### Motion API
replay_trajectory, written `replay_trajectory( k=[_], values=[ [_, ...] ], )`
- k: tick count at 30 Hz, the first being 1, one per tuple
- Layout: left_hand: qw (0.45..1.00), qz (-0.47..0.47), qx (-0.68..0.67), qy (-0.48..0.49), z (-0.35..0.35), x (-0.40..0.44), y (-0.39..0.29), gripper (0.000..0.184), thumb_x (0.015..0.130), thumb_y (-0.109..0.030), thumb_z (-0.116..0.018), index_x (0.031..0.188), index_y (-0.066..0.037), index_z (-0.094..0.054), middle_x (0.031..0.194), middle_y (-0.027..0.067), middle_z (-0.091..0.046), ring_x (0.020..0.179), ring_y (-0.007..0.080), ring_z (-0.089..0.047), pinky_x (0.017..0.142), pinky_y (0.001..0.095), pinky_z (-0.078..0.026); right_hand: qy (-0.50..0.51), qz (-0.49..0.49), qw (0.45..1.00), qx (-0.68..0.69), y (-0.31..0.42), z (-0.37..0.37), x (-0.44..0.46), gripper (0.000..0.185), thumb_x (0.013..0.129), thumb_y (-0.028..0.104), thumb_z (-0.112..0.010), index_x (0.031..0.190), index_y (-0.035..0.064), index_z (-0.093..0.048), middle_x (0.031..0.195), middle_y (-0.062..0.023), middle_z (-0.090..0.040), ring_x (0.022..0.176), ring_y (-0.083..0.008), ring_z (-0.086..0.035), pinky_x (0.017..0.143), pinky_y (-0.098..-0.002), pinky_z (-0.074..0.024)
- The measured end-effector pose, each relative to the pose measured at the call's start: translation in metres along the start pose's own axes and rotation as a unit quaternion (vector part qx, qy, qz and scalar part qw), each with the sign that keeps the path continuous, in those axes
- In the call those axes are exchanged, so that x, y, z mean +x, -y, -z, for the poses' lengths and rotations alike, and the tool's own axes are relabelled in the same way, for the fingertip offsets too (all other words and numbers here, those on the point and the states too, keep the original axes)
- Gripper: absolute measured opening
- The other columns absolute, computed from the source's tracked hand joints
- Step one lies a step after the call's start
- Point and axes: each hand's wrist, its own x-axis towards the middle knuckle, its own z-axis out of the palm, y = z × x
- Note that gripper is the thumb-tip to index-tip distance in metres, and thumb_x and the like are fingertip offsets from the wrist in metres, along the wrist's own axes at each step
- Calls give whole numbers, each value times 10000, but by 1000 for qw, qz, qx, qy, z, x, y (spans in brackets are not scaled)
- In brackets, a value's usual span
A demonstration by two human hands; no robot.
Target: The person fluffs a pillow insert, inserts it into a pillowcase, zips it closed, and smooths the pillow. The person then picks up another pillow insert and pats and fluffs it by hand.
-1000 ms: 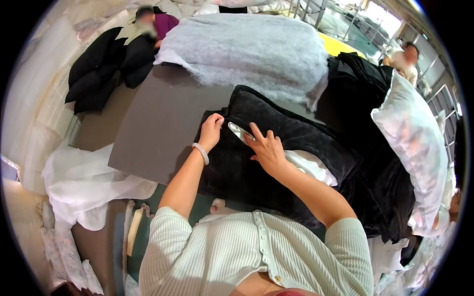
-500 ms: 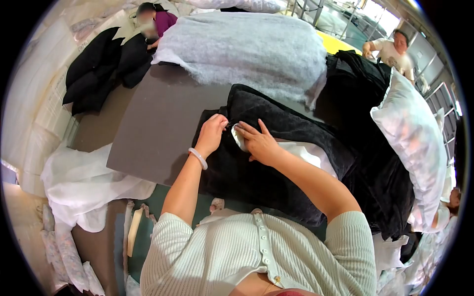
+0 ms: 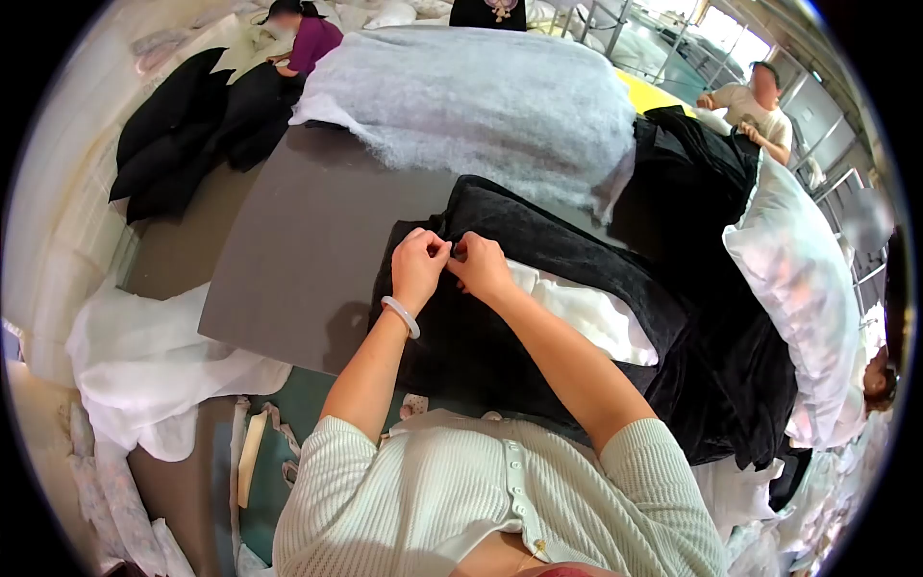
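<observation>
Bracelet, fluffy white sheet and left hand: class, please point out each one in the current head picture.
Bracelet (image 3: 403, 315): head view, front of its band.
Fluffy white sheet (image 3: 481, 101): head view, middle of its top.
Left hand (image 3: 417, 271): head view, back of the hand.

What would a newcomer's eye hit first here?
Probably the big fluffy pale sheet draped across the far side of the table. Then, nearer, the left hand and right hand, fingertips pinched close together on the black cover, white filling showing through its opening. The plump white pillow at the right edge also stands out.
</observation>
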Motion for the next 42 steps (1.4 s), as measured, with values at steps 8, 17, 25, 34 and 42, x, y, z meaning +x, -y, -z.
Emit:
replay_trajectory(
  k=[8,17,25,34,42],
  values=[
    [984,-165,2,71,-2,23,40,54,832,-42,-613,860,-15,-650,890,121,-626,794,306,-623,688,366,-501,-81,54,977,-188,-15,-30,26,171,807,141,-662,837,2,-567,791,-224,-657,791,-403,-650,684,-493,-510],
    [923,-199,-135,302,4,73,62,397,814,-55,-667,1208,-58,-614,1245,94,-613,1162,259,-574,989,341,-454,-153,-27,979,-133,1,-13,10,169,877,202,-614,820,43,-605,780,-174,-665,773,-392,-645,681,-496,-494],
    [926,-187,-123,302,-15,67,89,320,697,20,-734,1008,-18,-664,1099,86,-645,1044,282,-608,900,351,-494,-179,-18,968,-177,2,-24,4,139,886,156,-590,825,33,-569,743,-173,-650,739,-387,-637,646,-483,-486],
    [920,-349,-62,168,-15,79,93,263,661,-13,-695,891,-67,-581,856,76,-588,836,269,-593,727,368,-443,-141,-30,953,-265,23,0,13,162,879,152,-604,783,25,-577,738,-184,-646,738,-384,-642,657,-473,-493],
    [917,-339,-74,197,-18,82,103,239,660,-45,-640,896,-60,-605,910,74,-622,904,268,-610,800,372,-472,-183,-120,956,-193,8,41,-51,158,875,153,-618,798,22,-575,747,-200,-625,758,-412,-609,646,-493,-467]
  ],
)
